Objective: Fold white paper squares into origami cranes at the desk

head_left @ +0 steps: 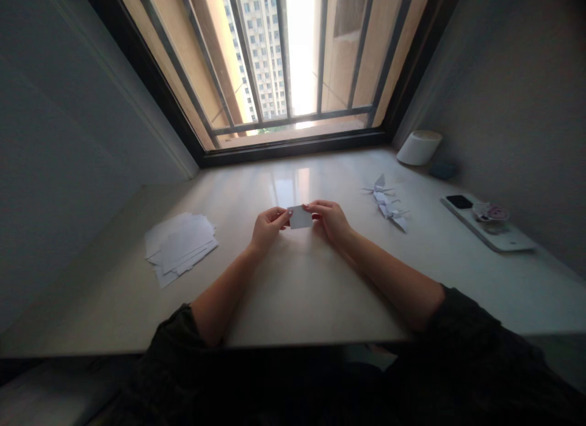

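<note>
A small white piece of paper (pixel 300 217), rectangular in outline, is held up between both hands over the middle of the tabletop. My left hand (pixel 269 229) pinches its left edge between thumb and fingers. On the other side, my right hand (pixel 333 220) grips the upper right corner, thumb and fingertips closed on it. Whether the paper is folded is too small to tell. Left of my hands lies a loose pile of white paper sheets (pixel 185 243). To the right, several folded paper cranes (pixel 387 205) sit close together in a row.
The pale tabletop (pixel 293 304) runs up to a barred window (pixel 293 118). At the right wall are a white cylindrical object (pixel 420 148), a dark rounded object (pixel 444 169) and a white phone-like slab (pixel 513 238) with a small pinkish item (pixel 491 212) on it.
</note>
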A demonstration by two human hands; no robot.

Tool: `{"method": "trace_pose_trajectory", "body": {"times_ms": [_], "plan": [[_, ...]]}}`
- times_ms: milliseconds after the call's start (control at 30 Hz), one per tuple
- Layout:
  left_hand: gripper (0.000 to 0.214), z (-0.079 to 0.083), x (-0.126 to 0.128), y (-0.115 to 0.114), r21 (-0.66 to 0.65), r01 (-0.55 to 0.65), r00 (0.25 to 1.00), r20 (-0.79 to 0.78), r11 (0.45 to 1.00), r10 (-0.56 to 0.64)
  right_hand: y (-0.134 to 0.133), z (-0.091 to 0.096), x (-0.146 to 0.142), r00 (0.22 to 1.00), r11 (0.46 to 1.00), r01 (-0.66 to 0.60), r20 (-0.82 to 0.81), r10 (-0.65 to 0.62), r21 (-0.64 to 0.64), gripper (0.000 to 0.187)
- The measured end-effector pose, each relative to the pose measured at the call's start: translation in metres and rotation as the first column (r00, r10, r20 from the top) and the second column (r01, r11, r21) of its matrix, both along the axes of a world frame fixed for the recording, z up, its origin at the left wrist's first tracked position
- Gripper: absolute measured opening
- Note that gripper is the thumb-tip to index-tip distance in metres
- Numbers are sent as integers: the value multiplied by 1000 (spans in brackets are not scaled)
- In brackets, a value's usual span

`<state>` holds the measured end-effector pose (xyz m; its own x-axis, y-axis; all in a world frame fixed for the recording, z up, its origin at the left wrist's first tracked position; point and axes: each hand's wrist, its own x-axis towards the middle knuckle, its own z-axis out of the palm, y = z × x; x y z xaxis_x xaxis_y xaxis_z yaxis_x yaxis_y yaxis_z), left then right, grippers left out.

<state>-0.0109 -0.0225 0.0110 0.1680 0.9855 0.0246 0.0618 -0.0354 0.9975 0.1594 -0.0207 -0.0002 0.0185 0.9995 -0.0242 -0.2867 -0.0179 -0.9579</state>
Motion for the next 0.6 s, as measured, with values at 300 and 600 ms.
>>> {"method": "trace_pose_trajectory", "body": {"times_ms": [300,600], "plan": [[40,0,0,0,-13,54,999,4,998,-54,-2,4,-2,999,999,11,-32,-10,42,28],[40,-6,6,-4,57,110,992,-68,992,-106,-6,6,-4,1000,997,-23,6,23,74,27]]}}
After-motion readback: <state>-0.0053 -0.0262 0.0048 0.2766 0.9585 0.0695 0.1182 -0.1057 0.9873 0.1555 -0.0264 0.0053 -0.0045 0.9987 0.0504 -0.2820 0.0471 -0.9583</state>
